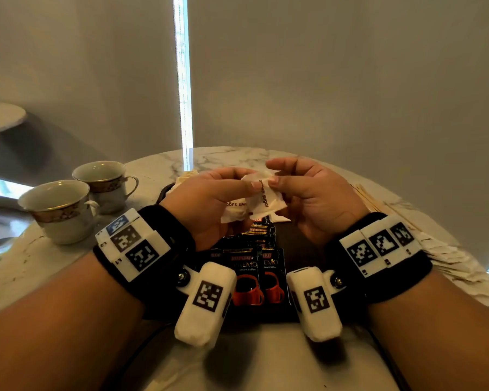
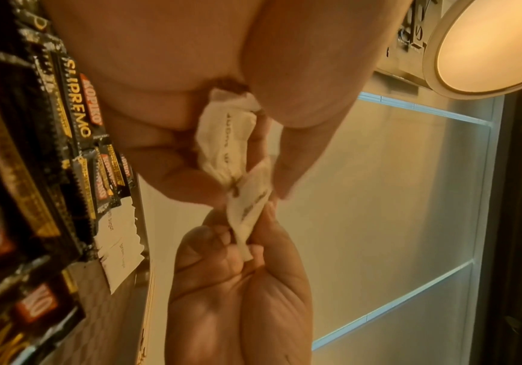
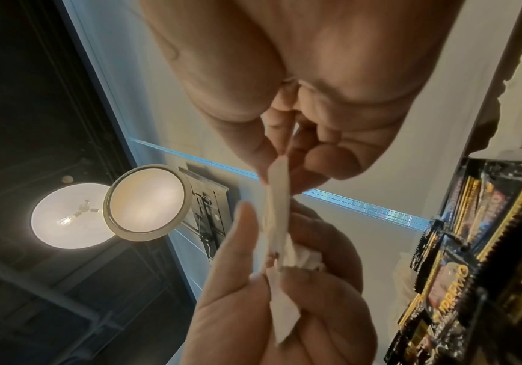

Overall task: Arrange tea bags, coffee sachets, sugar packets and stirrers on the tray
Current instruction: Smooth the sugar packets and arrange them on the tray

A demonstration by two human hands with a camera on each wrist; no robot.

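Both hands are raised over a dark tray (image 1: pixel 302 244). My left hand (image 1: pixel 237 190) holds a small bunch of white brown-sugar packets (image 1: pixel 235 210), also seen in the left wrist view as sugar packets (image 2: pixel 222 138). My right hand (image 1: pixel 274 176) pinches one packet (image 1: pixel 266 196) of that bunch between thumb and fingers; it shows edge-on as the pinched packet (image 3: pixel 278 197). Black coffee sachets (image 1: pixel 249 266) lie in overlapping rows on the tray's left half. A few sugar packets (image 2: pixel 119 244) lie on the tray beyond them.
Two gold-rimmed teacups (image 1: pixel 60 210) (image 1: pixel 105 184) stand on the marble table (image 1: pixel 54 258) at the left. Wooden stirrers (image 1: pixel 370 198) and a spread of pale paper packets (image 1: pixel 446 258) lie to the right of the tray. More pale packets (image 1: pixel 185 177) sit behind the left hand.
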